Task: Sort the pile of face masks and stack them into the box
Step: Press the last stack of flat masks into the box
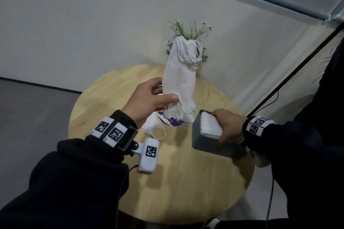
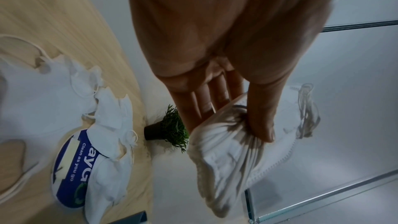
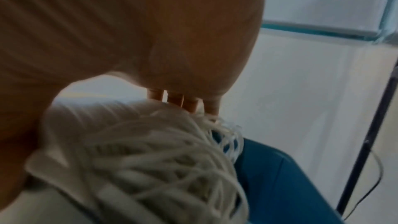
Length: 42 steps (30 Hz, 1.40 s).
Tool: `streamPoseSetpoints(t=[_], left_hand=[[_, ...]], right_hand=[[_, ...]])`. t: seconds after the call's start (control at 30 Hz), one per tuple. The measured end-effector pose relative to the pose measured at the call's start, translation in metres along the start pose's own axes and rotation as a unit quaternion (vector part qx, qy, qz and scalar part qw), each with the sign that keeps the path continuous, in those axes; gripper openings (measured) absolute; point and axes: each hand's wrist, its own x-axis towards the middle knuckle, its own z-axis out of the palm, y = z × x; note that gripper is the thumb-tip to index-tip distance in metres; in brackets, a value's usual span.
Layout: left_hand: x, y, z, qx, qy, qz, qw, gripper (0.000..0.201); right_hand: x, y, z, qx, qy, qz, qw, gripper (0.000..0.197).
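Observation:
My left hand (image 1: 165,92) holds a bundle of white folded masks (image 1: 180,72) upright above the table, thumb and fingers pinching its lower end. In the left wrist view the left hand's thumb (image 2: 260,125) presses the bundle (image 2: 232,156) against the fingers. At the right stands a grey-blue box (image 1: 210,147). My right hand (image 1: 217,126) grips a white mask stack (image 1: 208,124) sitting in it, fingers on the far side, thumb near. The right wrist view shows fingertips (image 3: 189,105) over the stack's ear loops (image 3: 161,168) and the box wall (image 3: 280,185). Loose masks (image 1: 150,126) lie below my left hand.
The round wooden table (image 1: 186,182) stands against a white wall. A blue-white round lid (image 1: 170,121) lies under the loose masks (image 2: 107,117). A small potted plant (image 1: 189,31) stands at the table's far edge. A black pole with a cable (image 1: 279,87) leans at the right.

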Motion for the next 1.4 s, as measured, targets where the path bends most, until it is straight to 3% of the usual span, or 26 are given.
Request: streamPoseSetpoints(t=[0.1, 0.2, 0.5, 0.7, 0.87, 1.07, 1.23, 1.4], left_hand=[[-0.005, -0.003, 0.000, 0.021, 0.012, -0.006, 1.000, 0.046], [-0.010, -0.005, -0.004, 0.038, 0.034, -0.004, 0.999, 0.044], [-0.011, -0.032, -0.010, 0.170, 0.083, 0.018, 0.982, 0.045], [-0.014, -0.046, -0.005, 0.254, 0.068, 0.016, 0.965, 0.044], [-0.017, -0.051, -0.007, 0.270, 0.004, -0.048, 0.962, 0.051], [-0.009, -0.049, -0.009, 0.377, -0.039, -0.078, 0.922, 0.050], [-0.002, -0.042, -0.014, 0.386, -0.091, -0.091, 0.913, 0.050], [-0.004, -0.042, -0.005, 0.541, -0.072, -0.001, 0.838, 0.033]], right_hand=[[-0.012, -0.031, 0.012, 0.098, -0.036, -0.043, 0.994, 0.116], [-0.018, -0.061, 0.017, 0.091, -0.046, -0.074, 0.992, 0.123], [-0.038, -0.112, 0.032, 0.089, 0.007, -0.117, 0.989, 0.102], [-0.048, -0.125, 0.032, 0.062, 0.000, -0.140, 0.988, 0.100], [-0.048, -0.125, 0.033, 0.061, -0.002, -0.140, 0.988, 0.099], [-0.046, -0.119, 0.039, 0.056, -0.007, -0.132, 0.990, 0.101], [-0.047, -0.120, 0.035, 0.048, -0.012, -0.129, 0.990, 0.099], [-0.047, -0.118, 0.039, 0.039, -0.002, -0.142, 0.989, 0.099]])
